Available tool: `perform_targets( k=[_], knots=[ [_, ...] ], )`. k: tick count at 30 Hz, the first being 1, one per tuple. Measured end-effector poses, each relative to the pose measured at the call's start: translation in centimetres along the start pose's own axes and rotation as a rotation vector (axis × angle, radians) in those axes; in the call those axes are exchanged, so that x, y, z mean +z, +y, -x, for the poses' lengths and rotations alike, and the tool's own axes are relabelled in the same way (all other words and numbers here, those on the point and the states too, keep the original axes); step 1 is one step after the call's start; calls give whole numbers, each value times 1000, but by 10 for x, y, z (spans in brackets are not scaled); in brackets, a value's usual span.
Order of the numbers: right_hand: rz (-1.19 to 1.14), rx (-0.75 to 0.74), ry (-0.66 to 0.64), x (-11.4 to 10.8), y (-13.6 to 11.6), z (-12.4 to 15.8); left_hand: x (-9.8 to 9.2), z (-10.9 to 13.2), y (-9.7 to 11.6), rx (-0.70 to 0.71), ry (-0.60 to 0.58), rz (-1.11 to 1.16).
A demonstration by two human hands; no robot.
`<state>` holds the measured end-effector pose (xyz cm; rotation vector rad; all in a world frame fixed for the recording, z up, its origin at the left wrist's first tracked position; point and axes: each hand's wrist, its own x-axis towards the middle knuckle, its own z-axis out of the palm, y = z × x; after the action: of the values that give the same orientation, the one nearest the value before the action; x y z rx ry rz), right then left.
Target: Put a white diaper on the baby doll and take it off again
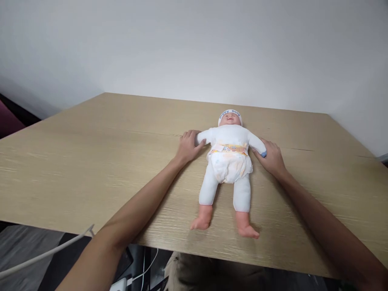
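A baby doll (232,135) lies on its back on the wooden table, head away from me and bare feet toward me. It wears a white cap with dark blue lettering, a white body covering and a diaper (229,166) with an orange patterned waistband. My left hand (188,146) is closed around the end of the doll's arm on the left, thumb toward its body. At the other side my right hand (271,157) grips the opposite arm, where a bit of blue shows at the end. The doll's hands are mostly hidden.
The wooden table (91,173) has a seam across it and meets a pale wall (194,52) at the back. Below its front edge, a white cable (45,254) rises at the left, near a white plug (119,285). Something dark red (10,117) stands at the far left.
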<state>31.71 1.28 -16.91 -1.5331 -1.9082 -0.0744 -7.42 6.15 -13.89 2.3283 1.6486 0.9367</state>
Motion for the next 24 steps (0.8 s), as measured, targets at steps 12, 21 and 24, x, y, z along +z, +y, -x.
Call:
perform_targets(
  k=[12,21,24],
  knots=[
    [-190,282,-3,-16,-67,7,-5,14,42,-53,-152,-114],
    [-554,291,-232,-116,-82,97,-63,202,100,-166,-125,390],
    [-629,324,-402,-172,-98,152,-75,319,108,-46,-436,452]
  ],
)
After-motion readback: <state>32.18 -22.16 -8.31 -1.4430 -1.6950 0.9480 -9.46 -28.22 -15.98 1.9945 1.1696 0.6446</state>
